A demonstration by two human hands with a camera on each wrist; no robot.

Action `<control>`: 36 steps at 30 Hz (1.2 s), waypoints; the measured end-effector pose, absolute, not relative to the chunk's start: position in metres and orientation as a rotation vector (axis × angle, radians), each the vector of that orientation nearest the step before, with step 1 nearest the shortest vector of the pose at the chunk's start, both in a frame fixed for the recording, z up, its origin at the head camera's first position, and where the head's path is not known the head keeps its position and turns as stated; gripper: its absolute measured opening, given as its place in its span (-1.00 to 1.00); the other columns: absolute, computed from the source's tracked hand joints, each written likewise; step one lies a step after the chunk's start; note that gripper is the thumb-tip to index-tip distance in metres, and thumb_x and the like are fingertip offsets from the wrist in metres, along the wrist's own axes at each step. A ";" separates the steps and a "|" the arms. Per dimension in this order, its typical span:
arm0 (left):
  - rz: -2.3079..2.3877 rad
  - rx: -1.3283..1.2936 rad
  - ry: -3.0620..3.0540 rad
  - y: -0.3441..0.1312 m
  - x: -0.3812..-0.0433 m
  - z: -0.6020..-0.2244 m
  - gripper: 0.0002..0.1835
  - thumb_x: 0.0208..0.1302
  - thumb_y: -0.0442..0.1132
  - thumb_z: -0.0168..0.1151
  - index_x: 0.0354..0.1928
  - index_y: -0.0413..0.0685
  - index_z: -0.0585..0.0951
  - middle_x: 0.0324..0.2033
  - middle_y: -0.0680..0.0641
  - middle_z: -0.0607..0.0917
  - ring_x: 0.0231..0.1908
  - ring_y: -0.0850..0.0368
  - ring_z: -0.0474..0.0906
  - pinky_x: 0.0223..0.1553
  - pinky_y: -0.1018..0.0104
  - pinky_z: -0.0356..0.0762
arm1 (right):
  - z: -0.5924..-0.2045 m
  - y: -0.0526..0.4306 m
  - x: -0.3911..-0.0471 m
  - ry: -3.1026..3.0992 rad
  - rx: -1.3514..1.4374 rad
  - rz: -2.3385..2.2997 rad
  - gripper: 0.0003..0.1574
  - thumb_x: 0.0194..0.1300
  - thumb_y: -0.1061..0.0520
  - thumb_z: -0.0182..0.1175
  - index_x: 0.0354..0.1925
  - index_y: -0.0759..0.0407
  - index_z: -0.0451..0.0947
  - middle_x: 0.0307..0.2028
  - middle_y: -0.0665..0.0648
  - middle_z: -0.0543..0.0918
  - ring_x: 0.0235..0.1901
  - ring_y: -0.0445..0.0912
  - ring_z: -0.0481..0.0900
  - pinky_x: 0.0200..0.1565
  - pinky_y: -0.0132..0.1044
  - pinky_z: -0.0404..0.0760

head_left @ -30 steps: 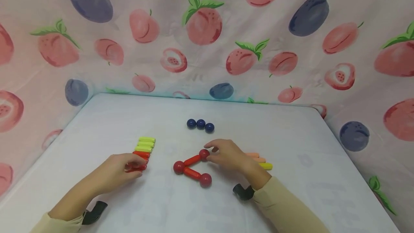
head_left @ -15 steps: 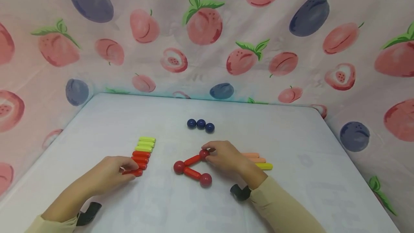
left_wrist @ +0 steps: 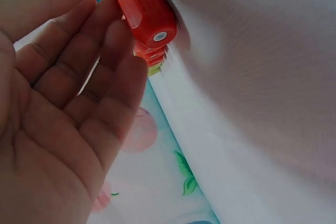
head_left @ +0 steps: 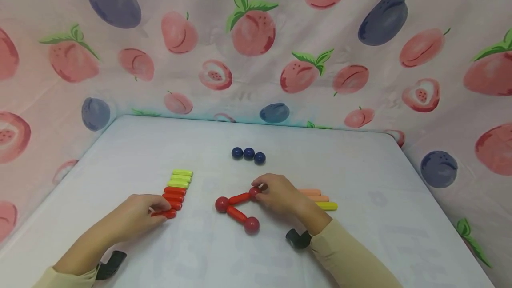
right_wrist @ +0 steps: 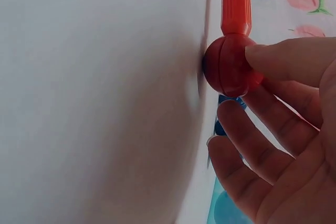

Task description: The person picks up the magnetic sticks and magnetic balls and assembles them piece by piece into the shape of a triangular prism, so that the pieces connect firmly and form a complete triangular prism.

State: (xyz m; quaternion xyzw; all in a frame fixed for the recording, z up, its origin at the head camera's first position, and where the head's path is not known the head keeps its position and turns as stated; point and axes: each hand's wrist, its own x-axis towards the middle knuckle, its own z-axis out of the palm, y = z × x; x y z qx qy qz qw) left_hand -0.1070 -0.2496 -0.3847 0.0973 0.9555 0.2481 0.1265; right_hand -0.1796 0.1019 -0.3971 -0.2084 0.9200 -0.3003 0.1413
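My left hand (head_left: 138,216) pinches the nearest red building rod (head_left: 168,214) of a short row at the table's left. In the left wrist view this ribbed rod (left_wrist: 144,11) shows a pale round spot in its end. Around the upper red ball (head_left: 254,193) my right hand (head_left: 280,197) closes thumb and fingertips; the right wrist view shows that ball (right_wrist: 226,66) joined to a red rod (right_wrist: 235,3). The ball belongs to a V of two red rods, with a corner ball (head_left: 222,204) at left and another red ball (head_left: 251,225) at the near end.
Several red rods (head_left: 174,190) and three yellow-green rods (head_left: 181,178) lie in a column beyond the left hand. Three dark blue balls (head_left: 249,154) sit farther back. Orange rods (head_left: 310,192) and a yellow rod (head_left: 328,206) lie partly behind the right hand. A fruit-print cloth (head_left: 256,74) stands behind the table.
My left hand has drawn the nearest red rod slightly left and toward me. My right hand has taken hold of the upper ball, and the V has turned a little, its near ball shifting nearer.
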 end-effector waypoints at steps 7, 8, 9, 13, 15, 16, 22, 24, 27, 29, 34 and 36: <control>0.694 0.221 2.758 -0.248 -0.107 -0.387 -0.74 0.13 -0.30 0.48 -0.11 -0.02 0.71 -0.22 0.05 0.68 -0.24 0.09 0.52 -0.11 0.06 0.63 | -0.398 0.105 -0.178 2.655 -0.610 -0.872 -0.59 0.30 0.17 0.34 0.11 0.13 0.62 -0.08 -0.01 0.61 -0.03 -0.05 0.56 0.01 -0.16 0.62; 0.694 0.213 2.753 -0.247 -0.107 -0.387 -0.74 0.13 -0.30 0.48 -0.11 -0.01 0.71 -0.22 0.05 0.68 -0.24 0.09 0.51 -0.12 0.07 0.63 | -0.398 0.105 -0.177 2.655 -0.618 -0.875 -0.59 0.30 0.16 0.34 0.12 0.13 0.62 -0.08 -0.01 0.61 -0.03 -0.04 0.56 0.02 -0.15 0.61; 0.693 0.206 2.748 -0.247 -0.107 -0.387 -0.74 0.14 -0.30 0.48 -0.11 -0.01 0.71 -0.22 0.05 0.68 -0.25 0.09 0.51 -0.12 0.07 0.63 | -0.399 0.105 -0.177 2.652 -0.626 -0.880 -0.58 0.30 0.16 0.34 0.12 0.14 0.61 -0.06 0.00 0.61 -0.01 -0.04 0.56 0.04 -0.14 0.61; 0.692 0.189 2.747 -0.246 -0.107 -0.388 -0.72 0.13 -0.30 0.49 -0.10 -0.01 0.71 -0.20 0.04 0.68 -0.24 0.09 0.51 -0.10 0.06 0.63 | -0.400 0.105 -0.174 2.624 -0.632 -0.899 -0.53 0.31 0.17 0.32 0.18 0.10 0.58 0.06 0.05 0.60 0.08 0.00 0.54 0.12 -0.07 0.58; 0.692 0.190 2.752 -0.245 -0.107 -0.389 -0.72 0.12 -0.31 0.49 -0.09 -0.02 0.71 -0.20 0.04 0.68 -0.24 0.09 0.51 -0.10 0.06 0.63 | -0.399 0.104 -0.173 2.605 -0.618 -0.899 -0.52 0.32 0.18 0.30 0.20 0.08 0.58 0.07 0.05 0.61 0.09 0.00 0.54 0.12 -0.05 0.59; 0.694 0.192 2.752 -0.244 -0.107 -0.389 -0.71 0.12 -0.31 0.50 -0.09 -0.02 0.71 -0.20 0.04 0.68 -0.24 0.09 0.51 -0.10 0.06 0.63 | -0.399 0.104 -0.173 2.597 -0.611 -0.899 -0.52 0.33 0.19 0.29 0.21 0.07 0.58 0.06 0.05 0.62 0.08 -0.01 0.54 0.11 -0.06 0.59; 0.724 0.240 2.744 -0.237 -0.107 -0.392 -0.74 0.11 -0.32 0.50 -0.14 0.00 0.71 -0.26 0.10 0.66 -0.27 0.12 0.49 -0.15 0.13 0.62 | -0.399 0.105 -0.173 2.588 -0.599 -0.914 -0.55 0.34 0.19 0.28 0.19 0.08 0.59 0.01 0.03 0.64 0.01 -0.03 0.57 0.06 -0.10 0.62; 0.730 0.255 2.741 -0.235 -0.107 -0.393 -0.74 0.10 -0.32 0.50 -0.15 0.00 0.71 -0.28 0.11 0.66 -0.28 0.13 0.49 -0.18 0.16 0.61 | -0.399 0.106 -0.173 2.596 -0.597 -0.914 -0.55 0.34 0.17 0.29 0.19 0.08 0.59 -0.01 0.02 0.64 0.00 -0.04 0.57 0.05 -0.12 0.62; 0.734 0.269 2.738 -0.230 -0.106 -0.393 -0.75 0.10 -0.32 0.51 -0.17 0.01 0.70 -0.31 0.12 0.65 -0.30 0.13 0.48 -0.19 0.18 0.59 | -0.400 0.107 -0.174 2.604 -0.594 -0.908 -0.54 0.32 0.13 0.32 0.18 0.07 0.59 -0.06 -0.02 0.64 -0.03 -0.07 0.57 0.01 -0.16 0.63; 0.730 0.269 2.736 -0.228 -0.106 -0.393 -0.76 0.10 -0.31 0.51 -0.19 0.02 0.70 -0.34 0.13 0.63 -0.31 0.14 0.47 -0.20 0.20 0.56 | -0.400 0.106 -0.174 2.600 -0.580 -0.909 -0.54 0.30 0.09 0.35 0.17 0.06 0.60 -0.09 -0.05 0.64 -0.05 -0.09 0.56 -0.02 -0.18 0.64; 0.729 0.287 2.733 -0.223 -0.105 -0.390 -0.78 0.09 -0.30 0.52 -0.23 0.05 0.67 -0.40 0.11 0.59 -0.32 0.13 0.46 -0.22 0.19 0.54 | -0.400 0.104 -0.174 2.578 -0.564 -0.918 -0.48 0.24 0.02 0.43 0.14 0.05 0.60 -0.14 -0.08 0.62 -0.09 -0.11 0.55 -0.06 -0.23 0.63; 0.737 0.292 2.730 -0.221 -0.104 -0.389 -0.78 0.09 -0.30 0.52 -0.25 0.06 0.67 -0.41 0.12 0.59 -0.32 0.14 0.47 -0.20 0.19 0.57 | -0.400 0.103 -0.174 2.574 -0.564 -0.912 -0.46 0.22 0.01 0.44 0.15 0.06 0.60 -0.15 -0.08 0.62 -0.09 -0.11 0.55 -0.09 -0.25 0.63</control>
